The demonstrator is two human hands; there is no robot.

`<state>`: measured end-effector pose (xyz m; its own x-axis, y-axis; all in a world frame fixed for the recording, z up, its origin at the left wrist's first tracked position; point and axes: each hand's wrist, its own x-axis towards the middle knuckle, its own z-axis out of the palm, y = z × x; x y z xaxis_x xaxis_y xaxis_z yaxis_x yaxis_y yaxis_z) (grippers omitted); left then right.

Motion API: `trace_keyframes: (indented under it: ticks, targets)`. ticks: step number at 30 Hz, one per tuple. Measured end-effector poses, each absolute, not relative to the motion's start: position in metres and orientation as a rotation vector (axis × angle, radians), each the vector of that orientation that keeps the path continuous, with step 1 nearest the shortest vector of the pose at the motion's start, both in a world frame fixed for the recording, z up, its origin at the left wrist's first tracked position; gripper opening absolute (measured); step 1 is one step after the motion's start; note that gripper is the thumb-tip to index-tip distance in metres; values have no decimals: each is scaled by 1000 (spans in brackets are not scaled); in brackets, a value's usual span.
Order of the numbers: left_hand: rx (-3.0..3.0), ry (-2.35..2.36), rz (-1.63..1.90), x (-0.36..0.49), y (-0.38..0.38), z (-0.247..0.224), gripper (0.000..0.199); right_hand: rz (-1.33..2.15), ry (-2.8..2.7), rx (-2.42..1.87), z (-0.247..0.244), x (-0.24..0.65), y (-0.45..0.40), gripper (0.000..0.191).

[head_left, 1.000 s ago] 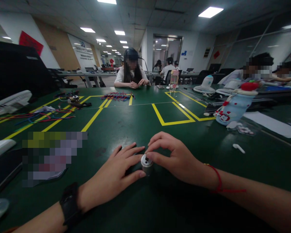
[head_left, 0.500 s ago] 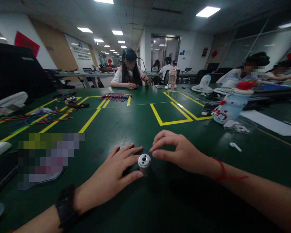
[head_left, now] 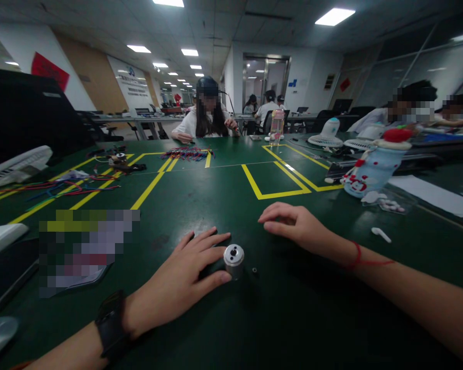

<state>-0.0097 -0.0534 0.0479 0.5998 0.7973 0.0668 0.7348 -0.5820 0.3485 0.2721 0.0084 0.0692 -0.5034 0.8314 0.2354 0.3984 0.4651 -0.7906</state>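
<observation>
A small silver metal cylinder (head_left: 233, 259) stands upright on the green table (head_left: 278, 313), its top face showing two small holes. My left hand (head_left: 185, 280) lies flat on the table and steadies the cylinder between thumb and forefinger. A tiny dark part (head_left: 254, 270) lies just right of the cylinder. My right hand (head_left: 293, 224) hovers further right and beyond it, fingers loosely curled, palm down, holding nothing that I can see.
Yellow tape outlines (head_left: 273, 185) mark the table. Coloured wire bundles (head_left: 69, 186) lie at left, more wires (head_left: 187, 152) further back. A snowman-shaped toy (head_left: 372, 167) and a white piece (head_left: 380, 235) sit at right. Other people work at the far side.
My right hand has let go of the cylinder's top and moved away to the right. A tiny dark part now shows beside the cylinder. My left hand has stayed put.
</observation>
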Motion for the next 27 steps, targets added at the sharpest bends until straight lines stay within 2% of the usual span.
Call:
trace_keyframes:
  ticks: [4, 9, 12, 14, 17, 21, 27]
  targets:
    - [2532, 1242, 334, -7, -56, 49, 38, 757, -1772, -1327, 57, 301, 42, 29]
    - [2523, 1248, 313, -6, -56, 51, 37, 705, -1788, -1359, 52, 309, 52, 29]
    - [2530, 1252, 297, -7, -55, 50, 37, 804, -2050, -1228, 61, 292, 30, 26]
    - [2539, 1253, 300, -7, -54, 48, 39, 886, -2335, -1006, 66, 278, 12, 31]
    - [2560, 1245, 314, -7, -54, 46, 43, 788, -2571, -767, 66, 263, -8, 32]
    - [2579, 1235, 334, -9, -56, 47, 44, 760, -2503, -750, 66, 252, -16, 17]
    - [2594, 1243, 364, -20, -56, 45, 46, 745, -2162, -746, 82, 219, -23, 13]
